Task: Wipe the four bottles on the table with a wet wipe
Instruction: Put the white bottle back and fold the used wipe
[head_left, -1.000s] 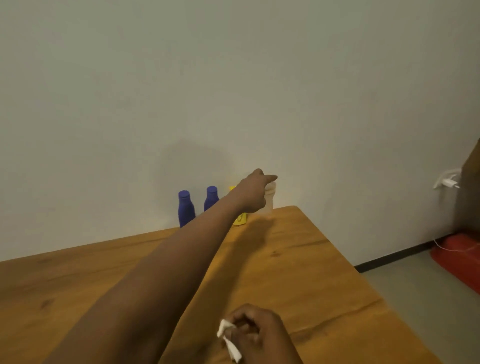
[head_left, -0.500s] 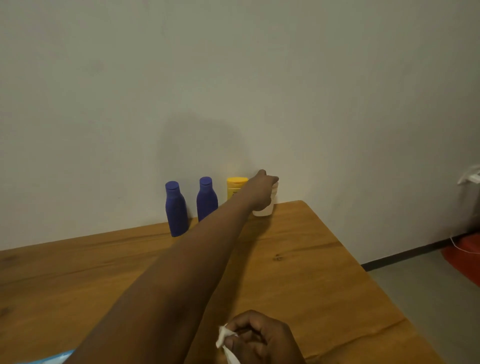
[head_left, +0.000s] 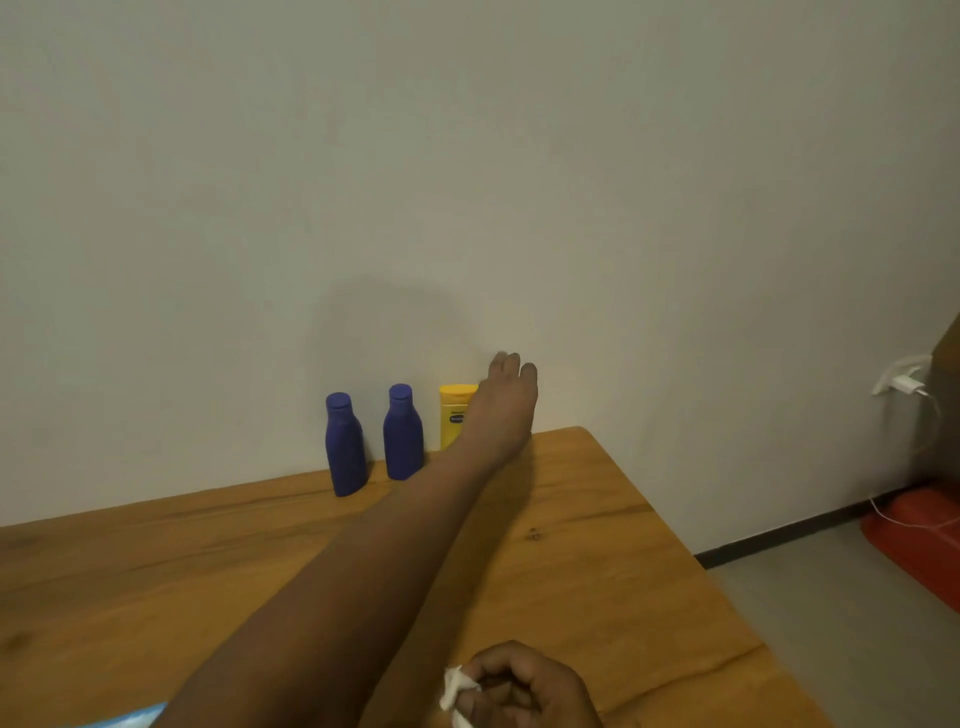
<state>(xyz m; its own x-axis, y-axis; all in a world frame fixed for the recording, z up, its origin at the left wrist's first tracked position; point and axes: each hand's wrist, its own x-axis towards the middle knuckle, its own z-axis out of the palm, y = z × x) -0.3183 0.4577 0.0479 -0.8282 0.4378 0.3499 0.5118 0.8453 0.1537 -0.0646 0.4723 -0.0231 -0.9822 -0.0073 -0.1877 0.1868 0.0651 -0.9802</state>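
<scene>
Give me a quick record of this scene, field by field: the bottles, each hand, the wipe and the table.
bottles visible: two blue bottles and a yellow bottle, upright by the wall
fourth bottle: hidden behind the left hand
left hand: stretched out to the row's right end, fingers extended
right hand: near edge, grips the white wipe
table: wooden

Wall (head_left: 467, 156): plain, pale, before me.
Table (head_left: 597, 545): wooden, against it.
Floor (head_left: 831, 597): grey, dark skirting.
Right: charger (head_left: 904, 383) plugged in; red thing (head_left: 919, 535), perhaps a cushion.
</scene>
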